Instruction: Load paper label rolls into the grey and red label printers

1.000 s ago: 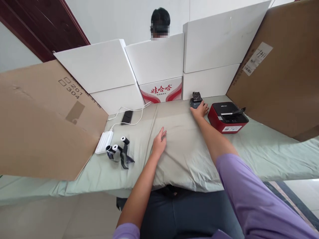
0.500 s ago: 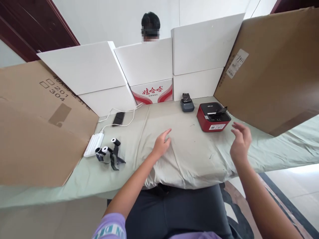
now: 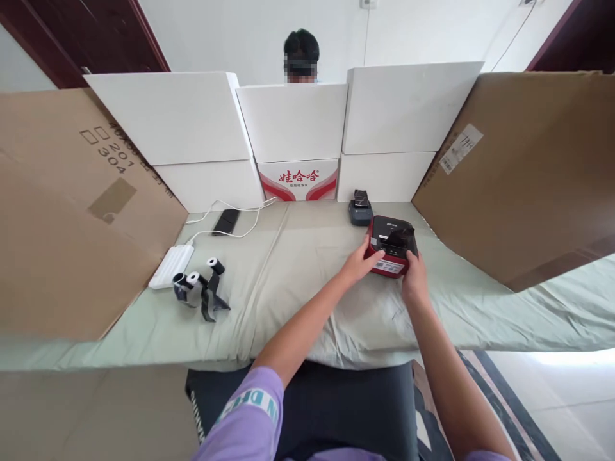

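A red and black label printer (image 3: 393,246) with a dark strip on its top is between my two hands. My left hand (image 3: 361,259) grips its left side, thumb on the front top edge. On the opposite side, my right hand (image 3: 414,276) holds it with the thumb near the front right corner. The fingers behind both sides are partly hidden. Just behind it stands a smaller dark grey portable printer (image 3: 360,211) with a black piece on top.
White boxes (image 3: 293,125) line the back, with brown cardboard panels (image 3: 519,186) at both sides. On the left of the cloth-covered table (image 3: 298,256) lie a white power strip (image 3: 172,266), a black phone (image 3: 226,221), and paper rolls (image 3: 196,282). A person (image 3: 302,54) is behind the boxes.
Both hands, earlier apart and empty, have closed on the sides of the red printer. The printer now sits nearer and more to the left, close to the small grey printer.
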A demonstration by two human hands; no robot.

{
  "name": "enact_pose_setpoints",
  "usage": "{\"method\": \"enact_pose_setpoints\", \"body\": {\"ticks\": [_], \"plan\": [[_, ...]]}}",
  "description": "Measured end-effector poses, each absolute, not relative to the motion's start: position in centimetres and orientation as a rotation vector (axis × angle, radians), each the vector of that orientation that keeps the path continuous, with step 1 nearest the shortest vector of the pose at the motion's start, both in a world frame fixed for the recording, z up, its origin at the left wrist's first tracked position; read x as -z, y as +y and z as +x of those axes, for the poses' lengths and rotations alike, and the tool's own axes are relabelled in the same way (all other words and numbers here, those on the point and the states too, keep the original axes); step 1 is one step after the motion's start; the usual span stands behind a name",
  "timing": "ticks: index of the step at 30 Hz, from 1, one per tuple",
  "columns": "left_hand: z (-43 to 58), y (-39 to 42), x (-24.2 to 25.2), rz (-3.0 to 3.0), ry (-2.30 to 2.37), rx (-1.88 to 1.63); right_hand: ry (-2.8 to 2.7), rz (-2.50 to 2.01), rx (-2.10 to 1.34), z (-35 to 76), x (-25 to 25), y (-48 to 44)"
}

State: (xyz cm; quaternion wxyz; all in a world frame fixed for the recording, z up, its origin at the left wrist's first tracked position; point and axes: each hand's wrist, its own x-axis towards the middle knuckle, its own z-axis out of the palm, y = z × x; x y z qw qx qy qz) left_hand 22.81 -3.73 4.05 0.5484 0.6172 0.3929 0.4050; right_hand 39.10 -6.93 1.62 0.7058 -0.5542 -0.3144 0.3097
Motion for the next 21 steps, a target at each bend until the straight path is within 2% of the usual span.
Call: {"method": "enact_pose_setpoints", "body": {"ticks": [6,11,21], "plan": [[10.8,-8.0,-4.7,1.492,1.166,-1.178,-1.066,-1.141,-0.778,26.9,-3.4,-8.5],[4.0,-9.6,-4.0,1.414,1.299,-1.289,-1.113,-1.136,-0.984,19.6,-4.4,-9.0],[0.9,-9.2,-1.4,1.442,1.283,-1.239,-1.199,-1.222,-1.019,18.7,-3.4,-9.2]]}}
